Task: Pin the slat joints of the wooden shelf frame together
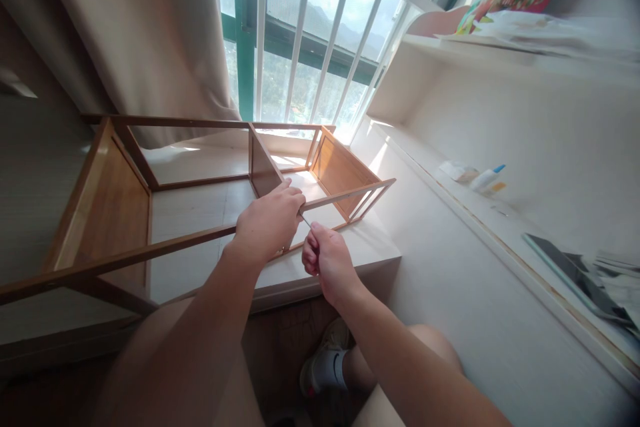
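Note:
A brown wooden shelf frame (195, 235) lies on its side across the white ledge, with its shelf panels standing upright. My left hand (270, 219) is closed around the near rail where the middle panel (264, 163) meets it. In my right hand (327, 257), fingers curled, is a thin metal rod (305, 219). The rod's far end reaches the rail right beside my left fingers. Its other end is hidden inside my fist, so I cannot tell which tool it is.
A white ledge (370, 240) supports the frame below a barred window (325, 33). On the right, a white counter (450, 203) holds a blue-tipped tube (487, 177) and a phone (570, 273). A curtain (165, 33) hangs at left. My foot (323, 367) rests beneath the ledge.

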Available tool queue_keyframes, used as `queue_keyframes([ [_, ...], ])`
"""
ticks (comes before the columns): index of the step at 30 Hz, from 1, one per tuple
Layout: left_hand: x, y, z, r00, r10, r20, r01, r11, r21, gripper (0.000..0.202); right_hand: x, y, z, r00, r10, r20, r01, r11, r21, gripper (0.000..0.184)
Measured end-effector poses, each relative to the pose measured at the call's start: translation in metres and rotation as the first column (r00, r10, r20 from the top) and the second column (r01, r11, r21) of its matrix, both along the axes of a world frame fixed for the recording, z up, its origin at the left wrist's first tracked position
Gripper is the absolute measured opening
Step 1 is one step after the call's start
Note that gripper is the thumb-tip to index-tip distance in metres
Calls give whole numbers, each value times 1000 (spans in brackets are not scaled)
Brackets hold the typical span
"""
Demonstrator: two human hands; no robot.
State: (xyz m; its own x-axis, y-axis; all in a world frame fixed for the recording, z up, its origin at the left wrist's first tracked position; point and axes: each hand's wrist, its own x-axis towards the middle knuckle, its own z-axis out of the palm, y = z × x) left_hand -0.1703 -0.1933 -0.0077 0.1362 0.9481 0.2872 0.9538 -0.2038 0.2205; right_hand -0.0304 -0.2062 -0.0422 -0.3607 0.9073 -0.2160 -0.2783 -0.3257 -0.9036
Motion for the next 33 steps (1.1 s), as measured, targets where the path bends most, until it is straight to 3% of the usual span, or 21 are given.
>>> queue_keyframes([
  [9,0,1,-1,1000,1,-2,-1,1000,4,10,2,4,-5,987,-19,158,-11,982,188,40],
  [13,1,1,-1,1000,3,3,-3,1000,6,11,5,5,-9,940,-73,334,-58,929,366,44],
  [16,2,1,0,1000,5,3,-5,1000,5,12,9,5,-6,822,-193,536,-142,842,521,45],
  [19,2,0,1,1000,2,-1,-2,1000,9,12,12,5,0,589,-371,718,-308,719,623,40],
  [22,2,0,2,1000,1,2,-1,1000,4,12,14,5,7,341,-505,793,-482,630,609,36],
  [25,2,0,3,1000,1,11,-1,1000,-6,12,15,5,14,171,-580,797,-587,589,555,36],
  [29,2,-1,4,1000,2,18,-2,1000,-13,13,16,6,23,83,-606,791,-643,574,507,37],
  [31,2,-1,3,1000,4,23,-4,1000,-15,14,16,7,25,91,-592,801,-641,580,503,37],
  [33,2,-2,3,1000,6,22,-6,1000,-18,15,16,8,22,153,-551,820,-605,604,518,37],
])
